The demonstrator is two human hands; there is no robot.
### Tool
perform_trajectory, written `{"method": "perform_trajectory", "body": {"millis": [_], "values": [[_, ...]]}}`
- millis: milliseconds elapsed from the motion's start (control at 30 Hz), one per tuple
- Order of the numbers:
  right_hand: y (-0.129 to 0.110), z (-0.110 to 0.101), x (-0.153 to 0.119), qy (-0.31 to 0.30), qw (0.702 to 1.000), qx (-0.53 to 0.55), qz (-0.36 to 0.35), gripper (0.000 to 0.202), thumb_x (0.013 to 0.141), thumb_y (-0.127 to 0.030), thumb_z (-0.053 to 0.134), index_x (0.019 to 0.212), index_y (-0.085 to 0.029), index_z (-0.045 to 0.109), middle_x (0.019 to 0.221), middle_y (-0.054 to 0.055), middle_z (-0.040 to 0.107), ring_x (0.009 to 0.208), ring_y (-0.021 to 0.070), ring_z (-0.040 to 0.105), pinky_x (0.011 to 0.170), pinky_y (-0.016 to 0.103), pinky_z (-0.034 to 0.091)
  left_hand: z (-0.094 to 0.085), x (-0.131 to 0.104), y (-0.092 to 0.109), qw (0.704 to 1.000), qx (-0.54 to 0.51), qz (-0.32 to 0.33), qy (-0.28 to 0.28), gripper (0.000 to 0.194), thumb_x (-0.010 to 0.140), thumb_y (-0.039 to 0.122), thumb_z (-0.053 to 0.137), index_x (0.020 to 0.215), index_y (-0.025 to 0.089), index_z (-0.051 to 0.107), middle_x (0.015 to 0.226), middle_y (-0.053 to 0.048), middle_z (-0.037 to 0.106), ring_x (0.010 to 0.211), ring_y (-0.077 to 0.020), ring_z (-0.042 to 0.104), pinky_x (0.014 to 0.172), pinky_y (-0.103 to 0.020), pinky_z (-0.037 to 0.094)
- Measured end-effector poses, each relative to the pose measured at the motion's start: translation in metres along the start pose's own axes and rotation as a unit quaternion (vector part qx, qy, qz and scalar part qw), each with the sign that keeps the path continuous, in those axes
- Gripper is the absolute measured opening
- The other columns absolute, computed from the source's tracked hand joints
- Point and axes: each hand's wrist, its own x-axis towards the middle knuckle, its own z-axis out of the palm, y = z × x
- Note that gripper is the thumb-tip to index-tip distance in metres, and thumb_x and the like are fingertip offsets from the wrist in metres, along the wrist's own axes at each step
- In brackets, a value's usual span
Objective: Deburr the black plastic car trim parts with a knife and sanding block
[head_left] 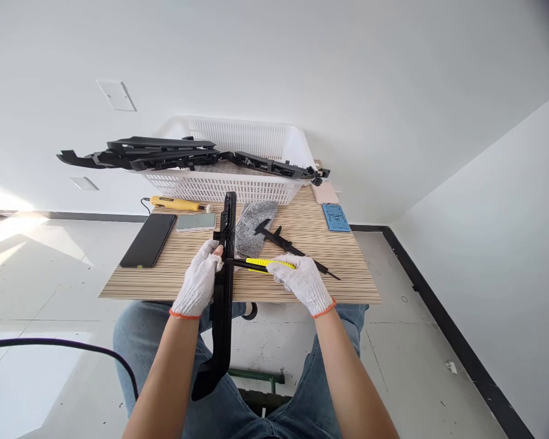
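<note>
My left hand (198,277), in a white knit glove with an orange cuff, is closed around a long black plastic trim piece (222,286). The piece stands lengthwise over the table's front edge, its bent lower end above my lap. My right hand (301,279), gloved the same way, grips a yellow and black tool that looks like a brush or deburring knife (258,264). The tool's dark tip points left and meets the trim piece beside my left thumb; the exact tip is too small to make out. Behind them lie a grey cloth (252,235) and a black caliper (286,244).
A white basket (256,183) at the back holds several black trim pieces (165,152) that stick out leftward. On the wood-grain table (348,274) are a yellow corded tool (176,203), a black phone (149,240), a grey-green block (196,222) and a blue card (335,217).
</note>
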Motion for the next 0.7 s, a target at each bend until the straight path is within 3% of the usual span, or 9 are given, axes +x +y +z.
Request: {"method": "perform_trajectory", "body": {"millis": [133, 333, 700], "values": [[-0.001, 0.001, -0.001, 0.009, 1.0, 0.007, -0.003, 0.045, 0.068, -0.053, 0.076, 0.088, -0.014, 0.081, 0.057, 0.0, 0.058, 0.049, 0.0094, 0.042, 0.043, 0.023, 0.031, -0.002, 0.0, -0.001, 1.0, 0.008, 0.011, 0.002, 0.025, 0.074, 0.044, 0.066, 0.087, 0.023, 0.063, 0.064, 0.005, 0.048, 0.064, -0.0159, 0.052, 0.058, -0.025, 0.047], [-0.001, 0.002, -0.001, -0.007, 1.0, -0.006, -0.012, 0.039, 0.069, -0.049, 0.077, 0.086, -0.014, 0.081, 0.057, 0.0, 0.059, 0.048, 0.0087, 0.041, 0.044, 0.023, 0.032, -0.001, -0.005, 0.01, 0.997, 0.059, 0.04, 0.012, 0.017, 0.075, 0.042, 0.064, 0.078, 0.025, 0.064, 0.069, 0.001, 0.057, 0.067, -0.0176, 0.05, 0.061, -0.026, 0.046], [-0.005, 0.002, -0.004, -0.007, 1.0, 0.005, -0.024, 0.042, 0.068, -0.051, 0.075, 0.087, -0.014, 0.08, 0.059, 0.0, 0.059, 0.049, 0.0091, 0.042, 0.045, 0.024, 0.034, 0.009, -0.012, 0.022, 0.997, -0.068, -0.044, 0.011, 0.029, 0.065, 0.042, 0.064, 0.085, 0.022, 0.058, 0.061, 0.007, 0.042, 0.054, -0.0104, 0.04, 0.046, -0.02, 0.039]]}}
